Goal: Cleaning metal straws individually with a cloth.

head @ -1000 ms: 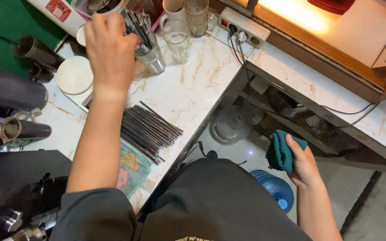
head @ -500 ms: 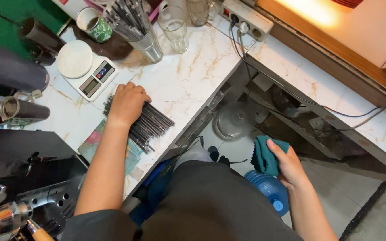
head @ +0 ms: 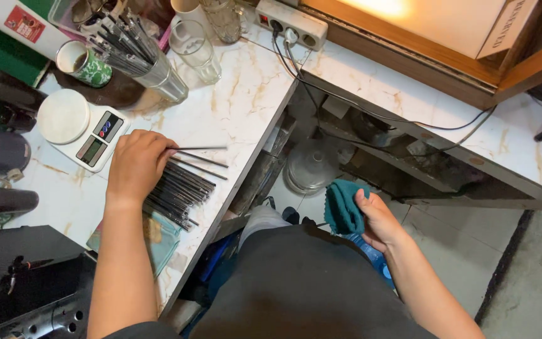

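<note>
My left hand [head: 137,166] rests on a pile of thin dark metal straws [head: 180,188] lying on the white marble counter [head: 233,107]; its fingers pinch one or two straws that stick out to the right. Held low beside my lap, away from the counter, my right hand [head: 377,220] grips a teal cloth [head: 343,206]. A clear cup [head: 158,72] packed with more dark straws stands further back on the counter.
A white kitchen scale [head: 79,129] sits left of my hand. A green patterned cup [head: 86,63], a glass mug [head: 194,43], dark tumblers [head: 1,201] and a power strip [head: 291,24] ring the counter. A blue water bottle [head: 374,258] stands on the floor.
My left hand came down from the cup of straws to the pile on the counter and now pinches single straws. The right hand with the cloth stayed low.
</note>
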